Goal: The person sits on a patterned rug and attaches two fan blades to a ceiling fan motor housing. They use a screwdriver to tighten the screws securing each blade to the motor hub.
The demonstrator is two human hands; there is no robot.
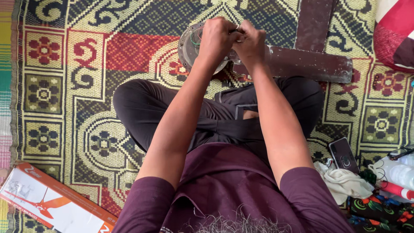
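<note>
I'm looking straight down over the person's head, legs crossed on the patterned woven floor mat (64, 86). Both arms reach forward to the round grey metal ceiling-fan motor housing (189, 43), which lies flat on the mat just past the knees, close enough to work on without leaning.

The left hand (217, 39) sits curled on top of the housing, fingers bent in tight. It seems to pinch something small, but I cannot tell what, since the knuckles hide it. The right hand (250, 41) presses up against the left, also narrowly closed, thumb and fingers meeting near the hub. A bit of thin green wire (196, 39) loops at the housing's edge beside the left hand.

Two dark brown flat metal fan blades (302, 62) stick out from the motor, one running right, one going up out of view. My read: they steady the motor on the mat.

Off to the side: a long white-and-orange cardboard box (51, 203) at lower left, a dark smartphone (343, 154) lying beside a crumpled off-white cloth (343, 183) at right, and a red-and-white cushion (394, 34) in the top corner.
</note>
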